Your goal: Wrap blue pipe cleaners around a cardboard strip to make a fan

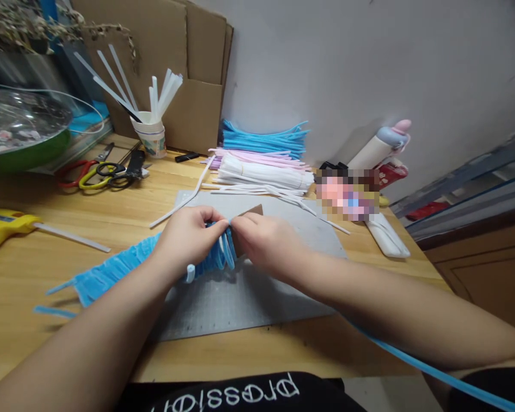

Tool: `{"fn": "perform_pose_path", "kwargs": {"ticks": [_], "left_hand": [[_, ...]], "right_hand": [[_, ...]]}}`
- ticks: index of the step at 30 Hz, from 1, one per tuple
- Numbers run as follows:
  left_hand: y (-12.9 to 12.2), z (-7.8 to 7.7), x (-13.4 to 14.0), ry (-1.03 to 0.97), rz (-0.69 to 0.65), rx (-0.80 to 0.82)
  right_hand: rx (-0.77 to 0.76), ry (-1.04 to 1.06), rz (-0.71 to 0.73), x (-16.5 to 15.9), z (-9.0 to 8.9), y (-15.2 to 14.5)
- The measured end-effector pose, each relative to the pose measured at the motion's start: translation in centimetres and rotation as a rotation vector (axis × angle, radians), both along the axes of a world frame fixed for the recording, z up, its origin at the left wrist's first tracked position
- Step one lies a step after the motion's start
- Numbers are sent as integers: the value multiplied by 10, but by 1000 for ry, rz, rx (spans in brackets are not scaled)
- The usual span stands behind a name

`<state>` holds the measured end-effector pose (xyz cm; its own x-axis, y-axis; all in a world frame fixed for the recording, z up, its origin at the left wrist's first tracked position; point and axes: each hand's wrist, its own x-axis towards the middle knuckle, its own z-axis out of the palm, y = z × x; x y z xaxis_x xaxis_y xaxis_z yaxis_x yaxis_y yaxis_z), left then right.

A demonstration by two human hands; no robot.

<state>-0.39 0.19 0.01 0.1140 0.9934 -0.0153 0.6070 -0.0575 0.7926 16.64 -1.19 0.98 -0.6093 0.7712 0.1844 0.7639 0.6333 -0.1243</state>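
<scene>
A cardboard strip (239, 243) wound with fuzzy blue pipe cleaners (115, 266) lies slantwise over a grey cutting mat (249, 303). My left hand (191, 234) is closed over the wound part, thumb and forefinger pinching a blue pipe cleaner at the strip's upper edge. Right beside it, fingertips nearly touching, my right hand (272, 240) pinches the same spot near the bare cardboard end. One long blue pipe cleaner (429, 366) trails from under my right forearm to the lower right. A curled white-tipped end (190, 273) sticks out below my left hand.
Bundles of blue (264, 140) and white pipe cleaners (266, 173) lie against the wall. Scissors (105, 174), a paper cup (151, 137) of glue sticks and a yellow glue gun (8, 229) are at left. A white bottle (371, 151) and tissue pack (387, 234) stand at right.
</scene>
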Motion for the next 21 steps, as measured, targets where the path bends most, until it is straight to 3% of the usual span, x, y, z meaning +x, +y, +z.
{"fn": "perform_pose_path", "kwargs": {"ticks": [5,8,11,15,18,21], "left_hand": [[0,2,-2,-56,75,22],[0,3,-3,-130,125,30],[0,5,-4,-171,143,60],[2,8,-6,-250,177,49],[3,11,-7,-343,163,-10],[4,11,-8,-399,154,-49]], "right_hand": [[64,-43,53,5,-7,-14],[-23,161,14,10,-14,-23],[-228,490,-83,14,-23,-31],[-654,848,-266,14,-34,-34],[-923,1015,-354,13,-37,-33],[-1076,1072,-388,14,-36,-31]]}}
